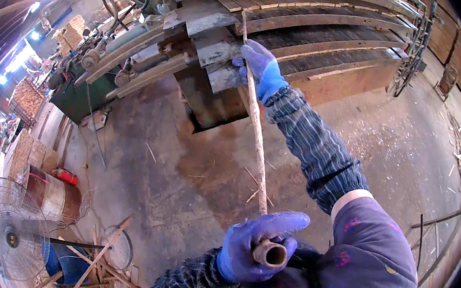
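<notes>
A long, rusty, dirt-crusted pipe (257, 130) runs away from my body toward a machine of stacked metal plates (337, 25). My left hand (258, 245), in a purple-blue glove, is closed round its near end, thumb stretched out; the hollow mouth of the pipe faces me. Farther along, my right hand (260, 67) is wrapped round the pipe with the arm reaching forward. The pipe's far tip overlaps the left edge of the plates; whether it touches them I cannot tell. Thin pale layers show between some plates.
Metal flaps (214, 44) jut from the machine's left side. Beyond them stands green machinery with rollers (123, 78). At lower left are a wire-caged fan (12, 232), a rusty drum (51, 194) and loose wood strips (102, 252). Wood scraps dot the concrete floor (146, 174).
</notes>
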`<state>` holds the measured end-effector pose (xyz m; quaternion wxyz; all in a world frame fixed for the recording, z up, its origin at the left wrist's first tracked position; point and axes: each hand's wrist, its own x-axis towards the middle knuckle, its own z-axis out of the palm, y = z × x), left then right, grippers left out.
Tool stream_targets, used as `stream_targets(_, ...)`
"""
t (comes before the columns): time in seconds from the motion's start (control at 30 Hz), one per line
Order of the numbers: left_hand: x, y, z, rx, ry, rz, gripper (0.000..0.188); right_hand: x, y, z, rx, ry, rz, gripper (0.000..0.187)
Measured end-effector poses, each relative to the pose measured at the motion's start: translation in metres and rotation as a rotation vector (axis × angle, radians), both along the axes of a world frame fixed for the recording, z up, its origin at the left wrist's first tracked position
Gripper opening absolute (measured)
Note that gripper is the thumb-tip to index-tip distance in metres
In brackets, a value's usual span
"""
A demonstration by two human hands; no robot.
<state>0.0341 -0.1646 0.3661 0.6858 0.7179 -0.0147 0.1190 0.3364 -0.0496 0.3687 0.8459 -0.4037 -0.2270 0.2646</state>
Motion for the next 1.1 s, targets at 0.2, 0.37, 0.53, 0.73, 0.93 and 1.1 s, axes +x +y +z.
stream_targets(0.2,0.015,-0.005,-0.006,-0.061,-0.01,-0.02,0.051,0.013,-0.003,0.004,-0.02,-0.067,-0.016,0.032)
stream_targets(0.37,0.017,0.002,-0.005,0.422,-0.123,0.023,0.044,0.002,-0.004,0.022,-0.07,-0.097,0.026,0.033)
stream_targets(0.53,0.055,0.024,-0.009,0.692,-0.146,0.158,0.044,0.065,0.059,0.019,-0.142,-0.275,0.017,0.043)
stream_targets(0.73,0.07,0.031,-0.03,0.811,0.054,0.14,0.038,0.084,0.049,-0.019,-0.228,-0.378,0.009,0.043)
stream_targets(0.93,0.071,0.018,-0.047,0.892,0.086,0.084,0.03,0.06,0.018,-0.023,-0.247,-0.439,0.07,0.042)
stream_targets(1.1,0.074,0.013,-0.057,0.87,0.057,0.033,0.027,0.084,0.019,-0.043,-0.189,-0.474,-0.017,0.037)
